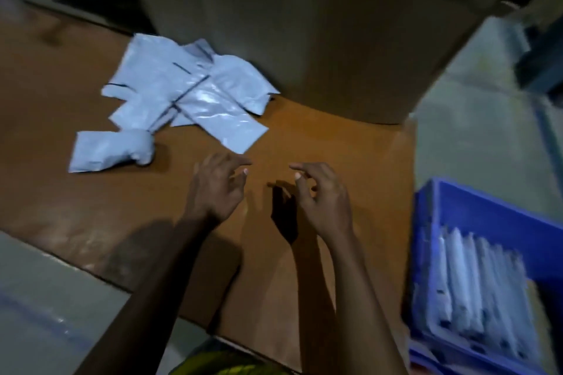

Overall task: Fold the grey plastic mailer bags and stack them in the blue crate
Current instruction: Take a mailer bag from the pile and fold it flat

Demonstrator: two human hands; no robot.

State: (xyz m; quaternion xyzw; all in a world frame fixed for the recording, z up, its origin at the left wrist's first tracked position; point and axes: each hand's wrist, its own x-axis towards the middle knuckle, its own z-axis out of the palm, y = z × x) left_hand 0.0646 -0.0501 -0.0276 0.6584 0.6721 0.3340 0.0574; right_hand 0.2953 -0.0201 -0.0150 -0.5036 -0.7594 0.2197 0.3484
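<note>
no bag is in hand: my left hand (pixel 217 189) and right hand (pixel 323 195) hover side by side over the bare middle of the brown cardboard sheet (pixel 335 137), fingers (pixel 300 167) loosely curled and released, grasping nothing. the loose grey mailer bags (pixel 195 94) lie in an overlapping heap at the far left, at the foot of the big cardboard box (pixel 304 24), and one lumpy bag (pixel 112 151) lies just near of the heap. the blue crate (pixel 487 216) sits at the near right with folded bags (pixel 475 292) lined up inside, blurred. i judge the step in hand is fetching the next bag. that calls for a reach far and left to the nearest flat bag (pixel 231 128), pinching only that one so the slick plastic beneath does not drag along, then drawing it to the bare middle to fold
</note>
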